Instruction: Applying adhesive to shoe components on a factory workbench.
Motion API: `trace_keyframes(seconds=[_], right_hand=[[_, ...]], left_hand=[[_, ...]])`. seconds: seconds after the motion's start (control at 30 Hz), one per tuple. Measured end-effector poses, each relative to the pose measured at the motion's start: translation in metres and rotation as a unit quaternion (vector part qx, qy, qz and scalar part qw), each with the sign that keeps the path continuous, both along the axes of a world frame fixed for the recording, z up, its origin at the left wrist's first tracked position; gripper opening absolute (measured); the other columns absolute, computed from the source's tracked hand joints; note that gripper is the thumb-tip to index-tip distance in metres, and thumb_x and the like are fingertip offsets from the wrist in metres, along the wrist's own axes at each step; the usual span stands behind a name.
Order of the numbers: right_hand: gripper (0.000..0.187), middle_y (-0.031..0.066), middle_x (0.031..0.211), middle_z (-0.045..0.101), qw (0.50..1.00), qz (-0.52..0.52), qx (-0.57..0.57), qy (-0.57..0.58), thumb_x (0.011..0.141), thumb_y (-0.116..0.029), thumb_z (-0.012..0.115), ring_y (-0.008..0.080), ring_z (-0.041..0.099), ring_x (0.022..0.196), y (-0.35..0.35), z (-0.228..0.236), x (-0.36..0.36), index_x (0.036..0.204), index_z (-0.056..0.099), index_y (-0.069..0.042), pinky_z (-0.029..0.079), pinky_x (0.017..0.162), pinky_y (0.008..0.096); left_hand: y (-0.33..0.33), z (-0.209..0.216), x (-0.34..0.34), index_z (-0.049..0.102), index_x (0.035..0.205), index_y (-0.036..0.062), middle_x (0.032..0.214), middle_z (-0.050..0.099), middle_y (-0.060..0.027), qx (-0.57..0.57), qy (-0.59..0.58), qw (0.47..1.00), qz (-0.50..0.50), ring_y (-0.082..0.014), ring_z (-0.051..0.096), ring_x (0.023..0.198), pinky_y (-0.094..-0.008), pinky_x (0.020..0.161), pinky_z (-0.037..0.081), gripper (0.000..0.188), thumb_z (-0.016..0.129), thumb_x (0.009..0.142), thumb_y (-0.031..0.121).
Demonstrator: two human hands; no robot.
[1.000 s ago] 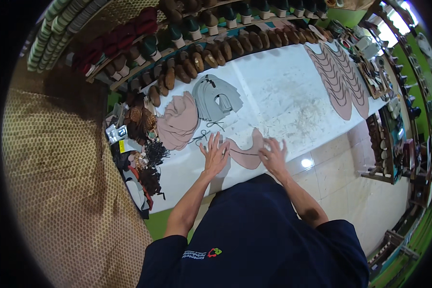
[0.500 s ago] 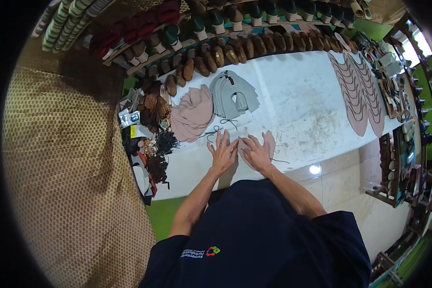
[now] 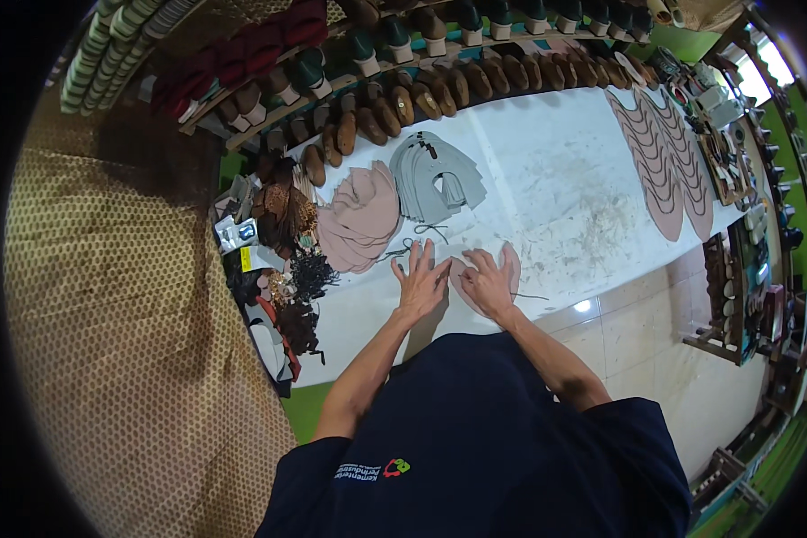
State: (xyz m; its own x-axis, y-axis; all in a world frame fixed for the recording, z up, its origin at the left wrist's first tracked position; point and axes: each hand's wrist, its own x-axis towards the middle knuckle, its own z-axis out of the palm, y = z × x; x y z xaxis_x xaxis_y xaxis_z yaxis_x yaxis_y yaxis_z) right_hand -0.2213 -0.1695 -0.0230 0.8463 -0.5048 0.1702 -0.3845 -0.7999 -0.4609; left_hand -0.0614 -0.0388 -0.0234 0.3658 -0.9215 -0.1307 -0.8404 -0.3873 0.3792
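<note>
My left hand (image 3: 420, 289) lies low over the white table, fingers spread and thumb toward the right, beside the left edge of a flat pinkish shoe-shaped piece (image 3: 512, 258). On that piece rests my right hand (image 3: 488, 289), its fingers bent but apart, the tips close to the edge facing my left hand. The right hand hides much of the piece. A thin dark cord (image 3: 531, 297) sticks out from under it to the right. More short dark cords (image 3: 403, 249) lie just beyond my left fingers.
Fanned pink pieces (image 3: 360, 224) and grey pieces (image 3: 435, 179) lie beyond my hands. Brown shoe lasts (image 3: 448, 94) line the table's back. Dark straps and trimmings (image 3: 296, 260) crowd the left end. Overlapping pink shoe-shaped pieces (image 3: 659, 170) lie at the right, near a rack (image 3: 731, 296).
The view has tilted slightly. My right fingers have bent a little more on the pink piece, and my left hand stays nearly where it was.
</note>
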Motion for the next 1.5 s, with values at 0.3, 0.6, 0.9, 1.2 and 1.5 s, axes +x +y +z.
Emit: trace_keyframes(seconds=[0.3,0.6,0.9,1.2,1.5], right_hand=[[0.012,0.0009,0.135,0.063,0.999,-0.024,0.009,-0.025,0.092,-0.02,0.072,0.0182,0.055,0.132,-0.019,0.006,0.03,0.09,0.077,-0.01,0.017,0.122,0.071],[0.011,0.0007,0.133,0.065,0.998,-0.006,0.055,0.013,0.09,-0.021,0.074,0.0178,0.057,0.129,-0.026,0.005,0.036,0.094,0.079,-0.012,0.019,0.121,0.0705],[0.012,0.0,0.134,0.065,0.999,0.003,0.034,0.009,0.092,-0.024,0.075,0.0179,0.058,0.128,-0.028,-0.002,0.035,0.097,0.08,-0.013,0.024,0.12,0.0671],[0.013,0.0026,0.132,0.066,0.998,0.054,-0.025,-0.015,0.092,-0.022,0.074,0.0204,0.061,0.124,-0.029,-0.008,0.032,0.096,0.078,-0.01,0.032,0.117,0.0618],[0.014,0.0044,0.133,0.064,0.995,-0.006,0.101,-0.025,0.094,-0.022,0.074,0.0236,0.061,0.124,-0.03,-0.004,0.035,0.097,0.078,-0.01,0.034,0.116,0.0596]], left_hand=[[-0.003,0.001,0.007,0.065,0.145,0.0335,0.177,0.016,-0.0166,0.033,0.012,0.999,-0.007,-0.0412,0.006,0.163,-0.0847,0.113,0.006,0.045,0.066,0.1,0.029],[0.002,-0.002,0.008,0.062,0.148,0.0363,0.177,0.016,-0.0164,0.038,0.007,0.999,-0.013,-0.0408,0.006,0.163,-0.0836,0.113,0.004,0.049,0.067,0.1,0.028],[0.002,0.0,0.006,0.061,0.148,0.0363,0.176,0.019,-0.0164,0.025,0.0,1.0,-0.013,-0.0409,0.008,0.163,-0.0839,0.112,0.005,0.051,0.068,0.099,0.026],[0.002,-0.003,0.004,0.066,0.143,0.0318,0.175,0.022,-0.0166,-0.016,-0.023,0.999,-0.015,-0.0412,0.011,0.163,-0.0868,0.111,0.007,0.049,0.067,0.095,0.022],[0.002,0.0,0.005,0.066,0.142,0.0307,0.174,0.024,-0.0177,-0.014,-0.019,1.0,-0.018,-0.0416,0.012,0.163,-0.0867,0.111,0.008,0.049,0.068,0.094,0.021]])
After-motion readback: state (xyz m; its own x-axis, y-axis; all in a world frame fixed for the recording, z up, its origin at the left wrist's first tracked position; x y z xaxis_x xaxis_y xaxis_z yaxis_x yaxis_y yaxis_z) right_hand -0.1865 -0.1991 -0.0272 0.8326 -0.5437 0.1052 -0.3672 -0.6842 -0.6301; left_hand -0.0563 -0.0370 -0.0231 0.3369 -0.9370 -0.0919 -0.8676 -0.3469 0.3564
